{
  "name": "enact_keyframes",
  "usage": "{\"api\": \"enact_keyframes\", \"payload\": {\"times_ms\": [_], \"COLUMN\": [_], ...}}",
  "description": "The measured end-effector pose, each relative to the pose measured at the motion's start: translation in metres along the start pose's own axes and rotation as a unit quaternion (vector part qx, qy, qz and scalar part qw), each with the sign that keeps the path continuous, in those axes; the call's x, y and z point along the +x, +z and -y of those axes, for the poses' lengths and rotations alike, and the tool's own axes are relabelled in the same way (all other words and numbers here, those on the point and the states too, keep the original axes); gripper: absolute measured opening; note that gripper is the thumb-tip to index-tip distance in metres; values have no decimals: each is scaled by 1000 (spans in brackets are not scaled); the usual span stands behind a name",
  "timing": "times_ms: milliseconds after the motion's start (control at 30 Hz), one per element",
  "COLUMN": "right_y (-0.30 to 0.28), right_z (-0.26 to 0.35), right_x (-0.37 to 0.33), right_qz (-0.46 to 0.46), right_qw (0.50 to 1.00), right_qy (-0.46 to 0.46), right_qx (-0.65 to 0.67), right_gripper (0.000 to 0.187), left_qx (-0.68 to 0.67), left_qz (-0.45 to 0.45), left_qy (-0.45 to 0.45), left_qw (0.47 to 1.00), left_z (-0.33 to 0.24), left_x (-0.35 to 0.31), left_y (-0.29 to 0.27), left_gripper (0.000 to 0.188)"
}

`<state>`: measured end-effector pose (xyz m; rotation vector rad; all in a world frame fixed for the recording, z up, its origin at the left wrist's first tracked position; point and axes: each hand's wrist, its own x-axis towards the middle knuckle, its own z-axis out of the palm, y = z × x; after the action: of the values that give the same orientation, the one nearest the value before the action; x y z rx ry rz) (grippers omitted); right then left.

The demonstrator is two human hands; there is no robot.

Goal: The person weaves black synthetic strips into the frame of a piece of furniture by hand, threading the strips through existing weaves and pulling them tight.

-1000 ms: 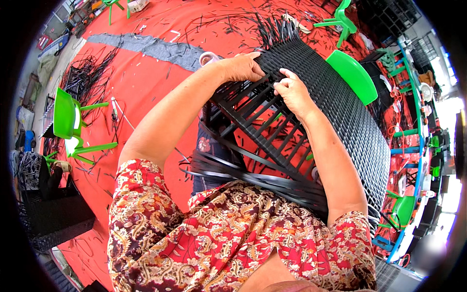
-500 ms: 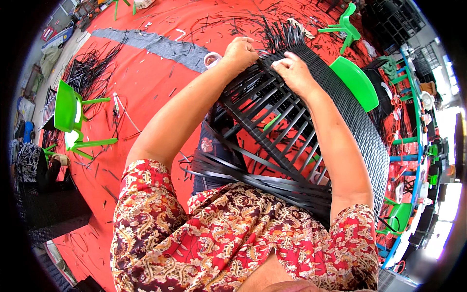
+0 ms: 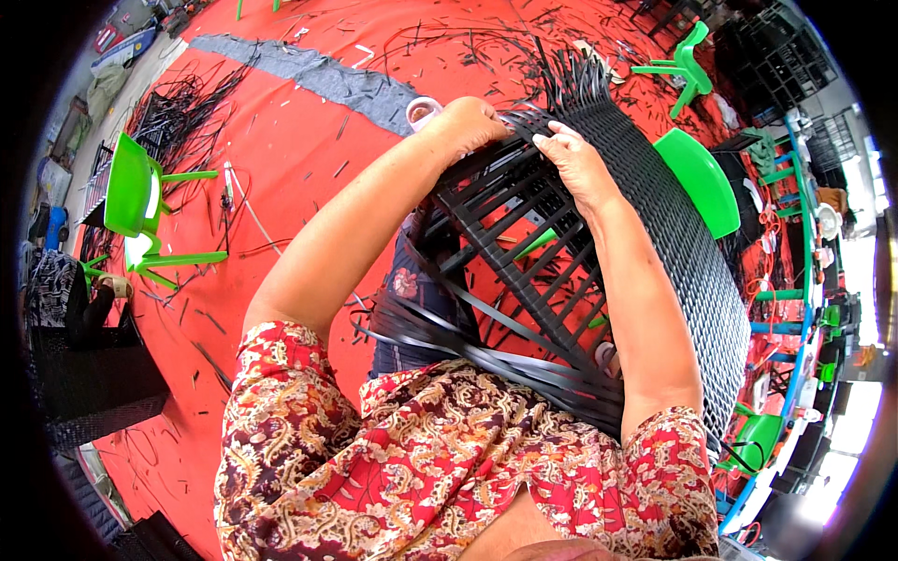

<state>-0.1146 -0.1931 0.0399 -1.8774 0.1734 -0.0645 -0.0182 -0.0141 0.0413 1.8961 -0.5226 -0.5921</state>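
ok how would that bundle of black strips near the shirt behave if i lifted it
The black strips would probably flop, since they bend in loose curves. They may slide over one another, as their flat faces look glossy.

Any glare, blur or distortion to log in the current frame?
Head view: fisheye curves the long blue-green rail and blackens corners; head view: bright white areas at right look overexposed; head view: glare whitens the lower right of the black woven panel; head view: grey lower-right patch blurred, bare left hand and right hand fairly sharp.
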Motion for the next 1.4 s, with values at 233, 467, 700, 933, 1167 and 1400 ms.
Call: {"api": "enact_keyframes", "payload": {"times_ms": [233,467,700,933,1167,1400], "right_y": [-2,3,33,6,14,-69], "right_z": [-4,-8,-12,34,97,78], "right_x": [-2,-1,15,-24,-228,-403], "right_qz": [-8,-32,-141,-170,19,-395], "right_qw": [1000,997,919,852,859,799], "right_qy": [-3,-22,-74,-138,-357,-6], "right_qx": [1,-61,-361,-476,-367,-453], "right_gripper": [22,24,23,30,19,10], "left_qx": [-1,3,67,480,688,-466], "left_qz": [-6,-19,36,63,-271,158], "left_qy": [-4,-3,5,66,292,-136], "left_qw": [1000,1000,997,872,607,860], "left_z": [-3,2,3,-11,181,177], "left_x": [0,2,14,60,153,157], "left_y": [3,7,-5,4,-355,-217], "left_gripper": [13,13,20,25,18,28]}}
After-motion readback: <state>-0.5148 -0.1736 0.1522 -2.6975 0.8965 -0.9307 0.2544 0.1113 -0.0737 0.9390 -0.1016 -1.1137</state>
